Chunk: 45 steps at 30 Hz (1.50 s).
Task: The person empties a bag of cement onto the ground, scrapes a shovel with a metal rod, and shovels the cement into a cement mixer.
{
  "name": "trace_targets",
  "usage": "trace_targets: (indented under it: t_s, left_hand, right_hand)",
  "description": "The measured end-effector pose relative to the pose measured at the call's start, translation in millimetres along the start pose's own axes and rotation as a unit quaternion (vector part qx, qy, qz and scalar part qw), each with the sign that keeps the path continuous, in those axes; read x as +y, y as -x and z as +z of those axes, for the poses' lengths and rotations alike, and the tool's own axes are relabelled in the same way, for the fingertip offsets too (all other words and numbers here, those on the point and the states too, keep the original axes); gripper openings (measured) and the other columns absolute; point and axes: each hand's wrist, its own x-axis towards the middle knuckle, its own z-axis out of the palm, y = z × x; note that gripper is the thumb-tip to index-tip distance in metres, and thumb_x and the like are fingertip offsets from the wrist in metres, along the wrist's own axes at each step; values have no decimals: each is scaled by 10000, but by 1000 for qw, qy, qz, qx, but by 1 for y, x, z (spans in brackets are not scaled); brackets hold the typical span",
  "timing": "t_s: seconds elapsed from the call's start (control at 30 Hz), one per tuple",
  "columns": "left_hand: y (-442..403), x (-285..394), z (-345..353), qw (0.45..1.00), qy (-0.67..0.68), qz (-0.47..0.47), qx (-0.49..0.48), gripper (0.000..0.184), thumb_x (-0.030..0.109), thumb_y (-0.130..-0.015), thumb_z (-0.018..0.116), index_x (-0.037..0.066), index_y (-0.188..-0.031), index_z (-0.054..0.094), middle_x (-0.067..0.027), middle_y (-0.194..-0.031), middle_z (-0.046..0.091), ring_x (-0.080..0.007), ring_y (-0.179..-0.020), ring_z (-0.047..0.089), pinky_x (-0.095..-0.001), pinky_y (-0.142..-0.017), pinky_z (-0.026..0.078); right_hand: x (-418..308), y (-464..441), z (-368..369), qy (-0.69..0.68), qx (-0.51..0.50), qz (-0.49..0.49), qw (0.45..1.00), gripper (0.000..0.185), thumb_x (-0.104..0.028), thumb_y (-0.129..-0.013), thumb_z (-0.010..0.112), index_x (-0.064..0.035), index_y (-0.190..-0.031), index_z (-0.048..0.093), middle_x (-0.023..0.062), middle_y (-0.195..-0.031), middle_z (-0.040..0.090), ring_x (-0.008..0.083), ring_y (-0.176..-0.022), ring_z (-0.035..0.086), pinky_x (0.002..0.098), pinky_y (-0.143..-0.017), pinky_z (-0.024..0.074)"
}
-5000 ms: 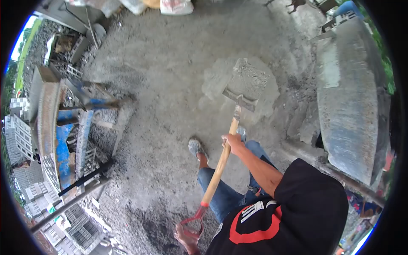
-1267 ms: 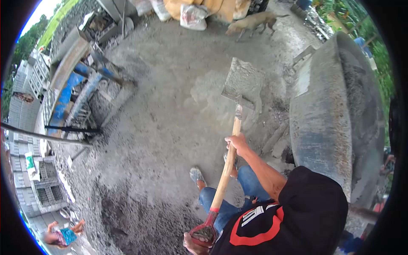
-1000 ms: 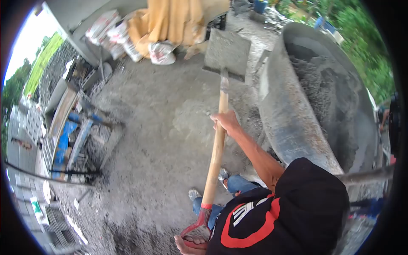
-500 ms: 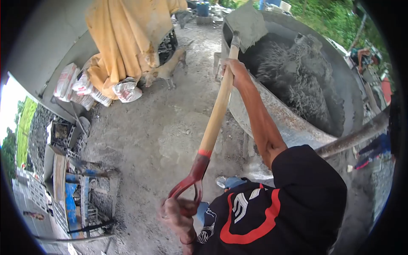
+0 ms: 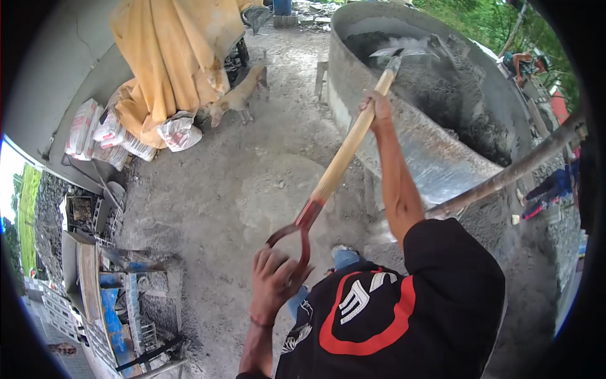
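Observation:
A shovel [image 5: 344,158] with a wooden shaft and a red D-shaped grip slants across the view. My left hand [image 5: 276,278] is closed around the red grip at its lower end. Higher up, my right hand [image 5: 377,108] wraps the wooden shaft near the blade. The blade [image 5: 404,53], partly blurred, is over the inside of a large round metal mixing pan [image 5: 435,148], above grey wet material [image 5: 435,88]. Whether the blade touches that material I cannot tell.
A dog [image 5: 238,98] stands by an orange tarp [image 5: 167,57] and white sacks [image 5: 180,131]. A metal pole [image 5: 505,177] crosses beside the pan. Blue and rusty metal frames [image 5: 117,309] are at lower left. Another person [image 5: 522,66] is beyond the pan at right.
The shovel rose from the floor with grey material on its blade and swung right over the pan. The blade now looks tipped edge-on. Both hands stayed on the shovel, and the view turned right.

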Motion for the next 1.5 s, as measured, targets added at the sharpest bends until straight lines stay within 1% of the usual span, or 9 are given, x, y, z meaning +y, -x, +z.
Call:
trace_targets:
  t_s: [0.27, 0.37, 0.43, 0.7, 0.8, 1.03, 1.1, 1.4, 1.5]
  left_hand:
    - [117, -71, 18, 947, 252, -179, 82, 360, 275, -704, 844, 69, -825, 574, -70, -847, 608, -283, -805, 598, -368, -730, 481]
    - [175, -91, 27, 797, 422, -416, 115, 293, 292, -859, 738, 34, -835, 601, -55, -783, 615, -198, -689, 592, -353, -672, 506]
    - [217, -102, 38, 549, 597, -500, 303, 376, 354, -954, 600, 8, -808, 608, -46, -697, 600, -146, -609, 585, -314, -570, 497]
    - [445, -51, 20, 230, 443, -744, 444, 537, 504, -955, 467, 2, -857, 630, 12, -506, 436, -118, -381, 390, -286, -329, 325]
    - [466, -6, -16, 239, 212, -844, 431, 552, 490, -952, 454, -20, -851, 637, 25, -477, 380, -121, -346, 322, -290, -308, 285]
    - [418, 4, -10, 201, 21, -905, 374, 580, 524, -926, 495, -34, -927, 654, -18, -578, 514, -117, -423, 442, -266, -427, 435]
    - [387, -19, 19, 196, 83, -918, 335, 569, 530, -921, 501, -18, -871, 649, -23, -564, 535, -114, -453, 485, -246, -458, 427]
    - [334, -125, 243, 409, 98, -867, 265, 488, 446, -970, 454, 97, -629, 445, -61, -505, 462, -178, -429, 478, -331, -420, 447]
    - [357, -138, 248, 222, 244, -814, 478, 493, 463, -956, 469, 99, -625, 441, -58, -493, 442, -187, -412, 468, -333, -404, 440]
  right_hand:
    - [31, 44, 89, 250, 74, -98, 960, 260, -251, -842, 730, -53, -799, 568, 80, -617, 562, 216, -480, 575, 357, -446, 472]
    - [92, 55, 123, 272, 31, -54, 960, 244, -229, -834, 734, -49, -793, 574, 86, -614, 569, 212, -468, 566, 355, -445, 470]
    - [155, 63, 120, 291, -8, -18, 956, 233, -209, -825, 736, -46, -794, 574, 90, -619, 575, 212, -461, 562, 355, -442, 469]
    - [554, 217, -45, 402, 2, 302, 865, 178, -101, -756, 747, -12, -748, 593, 104, -643, 591, 221, -492, 585, 358, -444, 487]
    - [652, 327, -92, 365, 95, 508, 774, 122, -29, -754, 710, 18, -762, 597, 117, -658, 581, 239, -495, 586, 387, -442, 505]
    - [721, 403, -175, 383, 105, 524, 753, 270, 45, -706, 694, 63, -965, 623, 136, -671, 596, 239, -503, 600, 371, -448, 510]
    - [722, 345, -184, 407, 106, 606, 674, 187, 65, -711, 682, 71, -868, 581, 124, -637, 563, 266, -467, 583, 402, -409, 496]
    - [736, 50, -215, 465, 21, 499, 731, 113, -8, -720, 681, 42, -692, 583, 134, -639, 566, 252, -536, 582, 376, -530, 521]
    - [746, 70, -222, 471, 36, 461, 751, 105, 5, -710, 667, 55, -696, 575, 134, -641, 562, 254, -528, 575, 385, -508, 510]
